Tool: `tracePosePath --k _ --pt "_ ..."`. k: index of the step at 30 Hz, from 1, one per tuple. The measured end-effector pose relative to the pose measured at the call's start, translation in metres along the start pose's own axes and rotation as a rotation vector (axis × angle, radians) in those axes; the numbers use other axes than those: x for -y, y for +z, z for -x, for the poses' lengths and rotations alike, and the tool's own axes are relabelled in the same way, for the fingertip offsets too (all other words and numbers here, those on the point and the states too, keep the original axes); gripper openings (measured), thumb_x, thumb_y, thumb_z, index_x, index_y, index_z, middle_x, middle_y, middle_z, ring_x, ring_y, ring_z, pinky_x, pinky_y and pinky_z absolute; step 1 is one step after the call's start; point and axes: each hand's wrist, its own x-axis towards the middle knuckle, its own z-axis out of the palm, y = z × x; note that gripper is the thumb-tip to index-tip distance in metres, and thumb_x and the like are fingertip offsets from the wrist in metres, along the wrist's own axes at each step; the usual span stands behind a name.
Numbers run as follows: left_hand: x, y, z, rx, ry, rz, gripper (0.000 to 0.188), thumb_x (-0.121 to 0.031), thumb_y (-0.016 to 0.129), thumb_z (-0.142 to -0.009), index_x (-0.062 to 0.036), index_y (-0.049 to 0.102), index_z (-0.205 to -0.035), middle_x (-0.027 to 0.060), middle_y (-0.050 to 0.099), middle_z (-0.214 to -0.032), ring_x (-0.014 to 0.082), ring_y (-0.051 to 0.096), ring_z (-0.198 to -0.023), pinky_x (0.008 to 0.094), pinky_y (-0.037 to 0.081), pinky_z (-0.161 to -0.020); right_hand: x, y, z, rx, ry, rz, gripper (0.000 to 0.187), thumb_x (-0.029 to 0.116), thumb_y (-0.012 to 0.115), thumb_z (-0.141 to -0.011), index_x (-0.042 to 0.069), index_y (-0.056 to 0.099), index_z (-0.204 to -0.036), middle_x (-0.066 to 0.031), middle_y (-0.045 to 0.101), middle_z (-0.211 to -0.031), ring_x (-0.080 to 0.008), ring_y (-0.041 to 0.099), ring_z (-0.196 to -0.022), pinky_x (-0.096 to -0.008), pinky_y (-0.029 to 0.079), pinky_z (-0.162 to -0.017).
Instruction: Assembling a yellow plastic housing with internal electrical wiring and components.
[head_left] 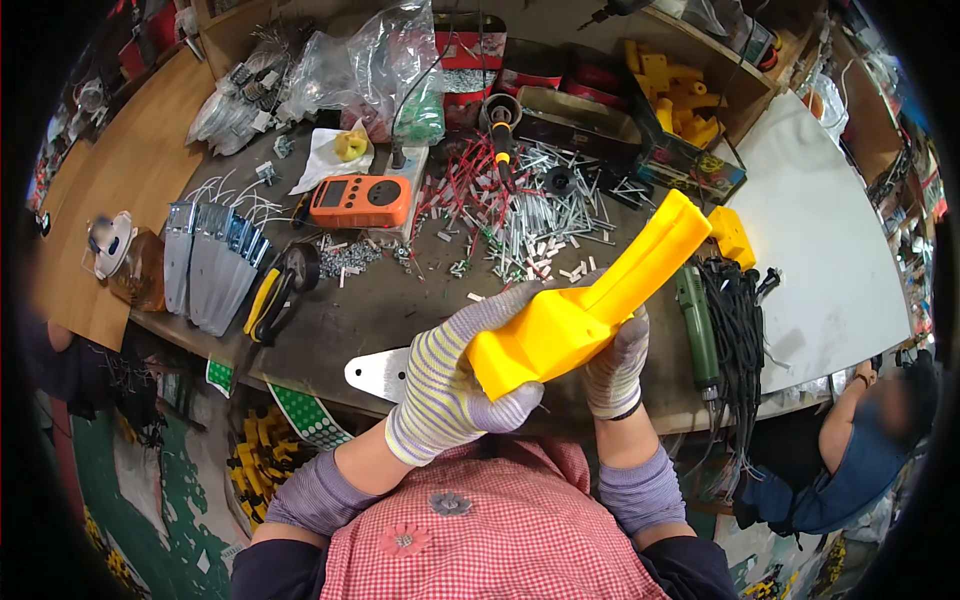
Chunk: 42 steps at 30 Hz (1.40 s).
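A yellow plastic housing (590, 310) with a long grooved handle is tilted up to the right above the near edge of the bench. My left hand (450, 365), in a striped glove, is closed around its wide lower end. My right hand (615, 365), also gloved, grips its right side from beneath, with most of those fingers hidden behind the plastic. A flat silver metal plate (372, 374) with holes shows beside my left glove. Its other end is hidden, so I cannot tell whether the hand touches it.
Loose screws (545, 205) and small connectors cover the middle of the bench (400, 300). An orange multimeter (362, 201) and metal blades (215, 265) lie left. A green electric screwdriver (697, 325) and black cables (735, 340) lie right. Another person (850, 450) sits at right.
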Motion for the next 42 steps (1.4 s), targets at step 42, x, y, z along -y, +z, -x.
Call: tracePosePath --k 42 --pt "-0.006 -0.008 -0.028 0.227 -0.12 0.17 0.09 -0.007 0.088 -0.069 -0.0055 0.042 -0.147 0.0119 0.05 -0.146 0.0248 0.05 -0.133 0.0383 0.04 -0.111 0.001 -0.008 0.007 0.179 0.117 -0.383 0.086 0.06 0.074 -0.082 0.004 0.045 -0.14 -0.0098 0.058 -0.131 -0.0219 0.058 -0.121 -0.0388 0.044 -0.106"
